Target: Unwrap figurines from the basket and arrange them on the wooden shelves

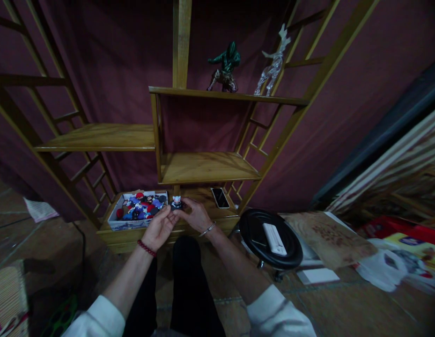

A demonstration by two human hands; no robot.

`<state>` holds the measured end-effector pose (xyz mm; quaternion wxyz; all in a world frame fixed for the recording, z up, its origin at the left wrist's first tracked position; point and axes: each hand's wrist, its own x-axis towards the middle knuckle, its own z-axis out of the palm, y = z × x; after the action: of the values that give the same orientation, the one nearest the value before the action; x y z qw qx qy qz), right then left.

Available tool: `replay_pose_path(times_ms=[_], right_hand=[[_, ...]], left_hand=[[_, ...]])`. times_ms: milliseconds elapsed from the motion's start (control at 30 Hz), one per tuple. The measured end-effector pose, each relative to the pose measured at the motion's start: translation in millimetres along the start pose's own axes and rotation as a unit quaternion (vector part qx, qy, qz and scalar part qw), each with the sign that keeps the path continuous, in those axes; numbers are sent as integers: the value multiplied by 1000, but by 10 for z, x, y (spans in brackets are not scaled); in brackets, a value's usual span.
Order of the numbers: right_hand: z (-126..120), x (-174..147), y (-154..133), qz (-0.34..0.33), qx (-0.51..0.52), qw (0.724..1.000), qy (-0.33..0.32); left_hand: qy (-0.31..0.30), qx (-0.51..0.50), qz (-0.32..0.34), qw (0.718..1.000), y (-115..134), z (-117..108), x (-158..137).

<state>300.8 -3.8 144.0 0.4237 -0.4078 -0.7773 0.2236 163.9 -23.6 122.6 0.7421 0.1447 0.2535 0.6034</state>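
Observation:
A small figurine (176, 202) with a white head and dark body is held upright between my two hands, above the low shelf of the wooden rack. My left hand (160, 230), with a red bead bracelet at the wrist, pinches it from the left. From the right, my right hand (196, 215), wearing a silver bangle, grips its side with thumb and fingers. Just left of the hands, a white box (136, 223) is filled with several small red, blue, purple and black figurines.
On the low shelf to the right lies a phone (220, 198). A green figure (225, 65) and a clear figure (273, 65) stand on the upper shelf (189, 92). A black round stool (250, 234) carries a white object (274, 238). Plastic bags (382, 269) lie farther right.

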Motion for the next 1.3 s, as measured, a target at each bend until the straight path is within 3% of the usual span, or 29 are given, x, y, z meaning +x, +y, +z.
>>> replay_pose_path(times_ms=[400, 967, 1300], right_hand=[[-147, 115, 44, -5, -15, 1000, 11], [-375, 403, 146, -23, -37, 998, 42], [-463, 565, 216, -15, -31, 998, 44]], left_hand=[[-14, 70, 7, 997, 37, 181, 70], [12, 159, 116, 980, 121, 580, 319], [49, 241, 184, 952, 121, 730, 529]])
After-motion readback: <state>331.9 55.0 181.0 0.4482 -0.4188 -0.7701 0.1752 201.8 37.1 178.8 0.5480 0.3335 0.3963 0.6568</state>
